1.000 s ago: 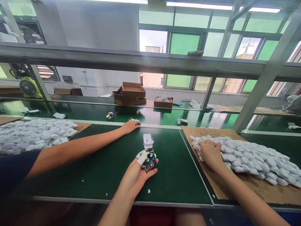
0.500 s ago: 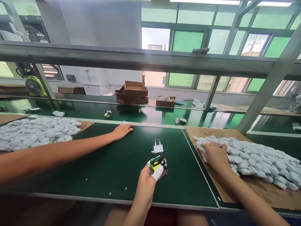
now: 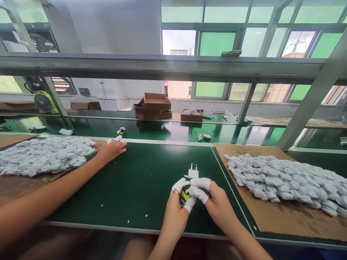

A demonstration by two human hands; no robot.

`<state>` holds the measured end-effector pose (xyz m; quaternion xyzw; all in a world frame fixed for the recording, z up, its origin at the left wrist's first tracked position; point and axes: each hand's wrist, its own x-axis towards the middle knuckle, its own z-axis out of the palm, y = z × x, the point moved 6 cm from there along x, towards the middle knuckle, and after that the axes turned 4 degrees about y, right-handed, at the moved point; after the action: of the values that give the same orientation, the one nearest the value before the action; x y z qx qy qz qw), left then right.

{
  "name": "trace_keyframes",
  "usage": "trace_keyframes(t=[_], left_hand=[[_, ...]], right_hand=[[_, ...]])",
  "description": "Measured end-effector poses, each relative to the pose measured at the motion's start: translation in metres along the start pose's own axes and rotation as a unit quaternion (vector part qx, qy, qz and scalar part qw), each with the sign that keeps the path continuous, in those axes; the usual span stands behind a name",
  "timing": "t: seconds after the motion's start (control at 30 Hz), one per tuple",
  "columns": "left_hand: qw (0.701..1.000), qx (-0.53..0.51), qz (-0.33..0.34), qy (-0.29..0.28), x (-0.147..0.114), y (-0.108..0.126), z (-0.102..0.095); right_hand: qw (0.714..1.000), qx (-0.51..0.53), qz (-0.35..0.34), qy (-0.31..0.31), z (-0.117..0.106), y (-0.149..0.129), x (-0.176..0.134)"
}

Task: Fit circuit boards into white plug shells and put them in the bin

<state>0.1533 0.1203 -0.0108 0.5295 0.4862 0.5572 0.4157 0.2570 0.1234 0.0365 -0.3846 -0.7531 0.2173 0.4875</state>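
My left hand (image 3: 176, 207), with white finger covers and a ring, is closed around a small circuit board (image 3: 185, 194) carrying a yellow component. A white two-pin plug (image 3: 193, 172) is just beyond the fingertips, its pins pointing away from me. From the right, my right hand (image 3: 214, 200) comes in with its covered fingers pinched together against the board. Whatever lies between those fingers is hidden, since the covers are as white as the parts. To the right, a pile of rounded white pieces (image 3: 287, 177) lies on a cardboard sheet (image 3: 282, 220).
A co-worker's hand (image 3: 111, 151) reaches in from the left beside another white pile (image 3: 46, 153). Beyond a pale rail, the green belt (image 3: 162, 130) carries small assemblies (image 3: 204, 137). Brown boxes (image 3: 153, 106) stand farther back. A metal post (image 3: 311, 86) rises at right.
My right hand has left the white pile at right and come to the circuit board in my left hand. The co-worker's hand has moved left along the rail.
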Motion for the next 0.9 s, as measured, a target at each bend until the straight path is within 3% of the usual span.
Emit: trace_keyframes(t=[0.13, 0.33, 0.53, 0.77, 0.9], left_hand=[[1.000, -0.005, -0.021, 0.003, -0.001, -0.002, 0.001], [1.000, -0.001, 0.005, 0.024, -0.003, -0.004, -0.002], [0.999, 0.013, 0.010, 0.037, -0.003, -0.006, -0.003], [0.997, 0.073, 0.023, 0.023, -0.006, 0.001, 0.001], [0.996, 0.079, 0.029, 0.023, -0.006, 0.003, 0.000]], right_hand=[[0.998, 0.043, 0.054, 0.015, 0.004, 0.010, 0.000], [1.000, 0.003, 0.009, 0.010, 0.014, 0.007, -0.004], [0.996, 0.065, 0.060, 0.022, 0.009, 0.013, -0.005], [0.998, 0.010, 0.043, -0.033, 0.010, 0.010, 0.003], [0.996, 0.025, 0.078, 0.030, 0.006, 0.019, -0.004]])
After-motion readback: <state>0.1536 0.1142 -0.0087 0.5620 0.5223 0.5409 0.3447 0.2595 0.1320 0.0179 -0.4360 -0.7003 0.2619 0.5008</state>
